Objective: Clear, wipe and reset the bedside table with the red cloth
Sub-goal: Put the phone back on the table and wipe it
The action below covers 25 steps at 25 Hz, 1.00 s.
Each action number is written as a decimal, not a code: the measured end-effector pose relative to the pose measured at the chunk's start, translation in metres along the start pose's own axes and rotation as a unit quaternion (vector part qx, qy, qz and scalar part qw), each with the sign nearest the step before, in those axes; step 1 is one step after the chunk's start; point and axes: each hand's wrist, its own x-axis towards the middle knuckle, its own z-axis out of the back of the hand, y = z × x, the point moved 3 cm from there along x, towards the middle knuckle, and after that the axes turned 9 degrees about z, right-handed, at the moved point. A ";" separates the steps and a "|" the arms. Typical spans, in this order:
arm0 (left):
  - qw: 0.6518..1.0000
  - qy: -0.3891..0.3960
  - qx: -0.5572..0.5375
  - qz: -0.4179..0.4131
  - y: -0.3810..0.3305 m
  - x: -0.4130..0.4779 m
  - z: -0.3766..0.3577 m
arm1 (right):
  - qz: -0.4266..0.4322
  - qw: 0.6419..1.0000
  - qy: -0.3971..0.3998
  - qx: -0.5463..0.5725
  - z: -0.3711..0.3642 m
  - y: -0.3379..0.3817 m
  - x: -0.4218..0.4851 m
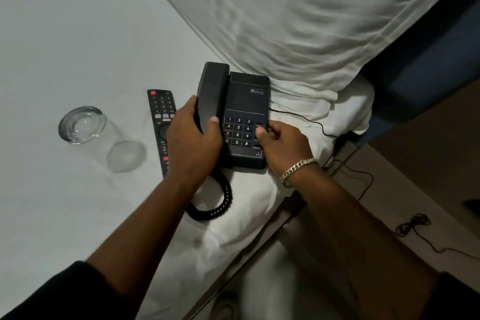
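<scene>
A black desk telephone [246, 101] rests on the white bed sheet [65, 47] near the bed's edge. My left hand [193, 135] is wrapped around its handset [211, 91], which lies on the cradle. My right hand [281, 143], with a chain bracelet on the wrist, grips the phone's right side by the keypad. The coiled cord [218, 202] loops on the sheet below the phone. A black TV remote [161, 117] lies just left of the phone, partly under my left hand. A clear drinking glass [100, 138] lies on its side further left. No red cloth shows.
A white pillow [298, 21] lies behind the phone. A thin black phone wire [317, 125] runs off the bed's right edge. At the right is a dark blue headboard [420, 67] and a beige surface [428, 189] with a bundled cable [413, 223].
</scene>
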 end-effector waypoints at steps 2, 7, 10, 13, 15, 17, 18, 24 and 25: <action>1.000 -0.001 -0.025 0.006 0.000 -0.011 -0.001 | 0.016 1.000 -0.013 -0.007 0.002 -0.008 -0.010; 0.996 0.055 -0.055 -0.033 -0.002 -0.068 -0.028 | 0.002 0.992 -0.098 0.074 0.032 -0.051 -0.074; 0.991 0.104 -0.051 -0.063 -0.011 -0.115 -0.061 | -0.034 0.983 -0.157 0.086 0.064 -0.089 -0.125; 0.981 0.163 -0.036 -0.093 -0.013 -0.159 -0.112 | -0.092 0.968 -0.195 0.124 0.093 -0.139 -0.167; 0.975 0.197 -0.030 -0.095 -0.005 -0.177 -0.141 | -0.134 0.959 -0.207 0.143 0.100 -0.177 -0.182; 0.970 0.227 -0.016 -0.080 0.011 -0.193 -0.175 | -0.178 0.950 -0.201 0.159 0.100 -0.216 -0.193; 0.967 0.244 -0.007 -0.075 0.023 -0.198 -0.191 | -0.191 0.949 -0.196 0.158 0.097 -0.235 -0.197; 0.948 0.314 -0.004 -0.057 0.070 -0.206 -0.270 | -0.241 0.948 -0.178 0.106 0.091 -0.317 -0.190; 0.946 0.319 -0.006 -0.060 0.071 -0.205 -0.281 | -0.236 0.952 -0.180 0.076 0.096 -0.323 -0.185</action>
